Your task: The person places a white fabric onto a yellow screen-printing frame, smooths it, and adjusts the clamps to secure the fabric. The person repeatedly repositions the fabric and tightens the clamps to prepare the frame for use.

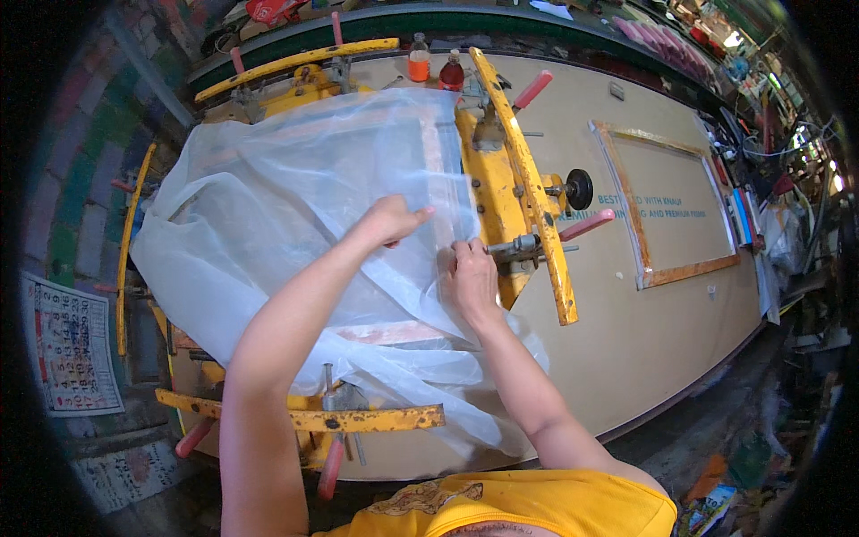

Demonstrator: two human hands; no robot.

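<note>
A sheer white mesh fabric lies loosely, with folds, over a rectangular frame whose pinkish edge shows through. My left hand is closed over the middle right of the mesh, its thumb pointing to the right. What its curled fingers hold, if anything, is hidden. At the right edge of the frame, my right hand has its fingers bent and pressed together on the mesh. Just beyond that hand is a metal toggle clamp on a yellow clamp bar.
More yellow bars with red handles surround the mesh, including a front bar and a back bar. An orange bottle and a dark red bottle stand behind. A wooden frame lies rightward on the brown board.
</note>
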